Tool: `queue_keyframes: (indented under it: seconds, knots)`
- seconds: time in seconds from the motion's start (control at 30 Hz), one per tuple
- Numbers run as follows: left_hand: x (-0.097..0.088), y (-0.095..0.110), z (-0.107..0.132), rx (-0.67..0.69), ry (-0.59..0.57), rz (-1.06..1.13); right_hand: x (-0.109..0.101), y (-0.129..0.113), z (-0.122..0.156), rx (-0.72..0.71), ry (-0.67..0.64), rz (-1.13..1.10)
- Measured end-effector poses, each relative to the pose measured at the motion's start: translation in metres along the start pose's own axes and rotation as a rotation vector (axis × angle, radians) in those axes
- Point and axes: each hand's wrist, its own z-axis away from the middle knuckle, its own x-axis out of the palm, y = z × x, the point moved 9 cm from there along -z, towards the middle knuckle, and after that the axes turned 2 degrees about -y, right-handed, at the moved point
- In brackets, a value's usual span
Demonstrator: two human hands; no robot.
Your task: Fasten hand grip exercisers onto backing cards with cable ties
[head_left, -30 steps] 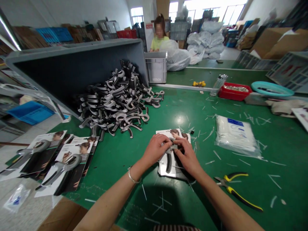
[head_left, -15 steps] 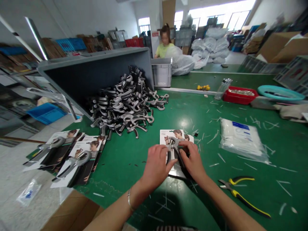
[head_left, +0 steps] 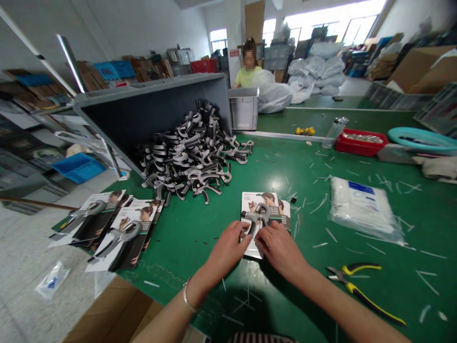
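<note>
A grey and black hand gripper (head_left: 257,215) lies on a printed backing card (head_left: 264,202) on the green table (head_left: 200,238). My left hand (head_left: 228,247) and my right hand (head_left: 280,247) both press on the gripper's lower handles, fingers curled over them and over the card's near edge. The handles are mostly hidden under my hands. A large pile of loose hand grippers (head_left: 193,155) spills from a tipped grey bin (head_left: 143,112) at the back left.
Finished cards with grippers (head_left: 114,228) lie at the table's left edge. A bag of white ties (head_left: 360,207) and yellow-handled pliers (head_left: 357,283) sit to the right. Cut tie ends litter the table. A red tray (head_left: 360,142) and a person in yellow (head_left: 248,64) are at the back.
My hands have slid down the card toward me, uncovering the gripper's spring end and the top of the card. The view has shifted slightly.
</note>
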Motion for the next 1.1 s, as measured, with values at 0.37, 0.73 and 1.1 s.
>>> queue_keyframes:
  seconds: [0.37, 0.73, 1.1]
  knots:
    - [0.002, -0.019, 0.000, 0.021, 0.058, 0.360, 0.006, 0.023, -0.011, 0.066, 0.053, -0.325]
    - [0.021, -0.049, 0.002, -0.155, 0.077, 0.734, 0.001, 0.018, -0.008, 0.030, 0.091, -0.248]
    - [0.024, -0.046, 0.001, -0.162, 0.001, 0.778, 0.000, 0.015, -0.009, 0.010, 0.113, -0.227]
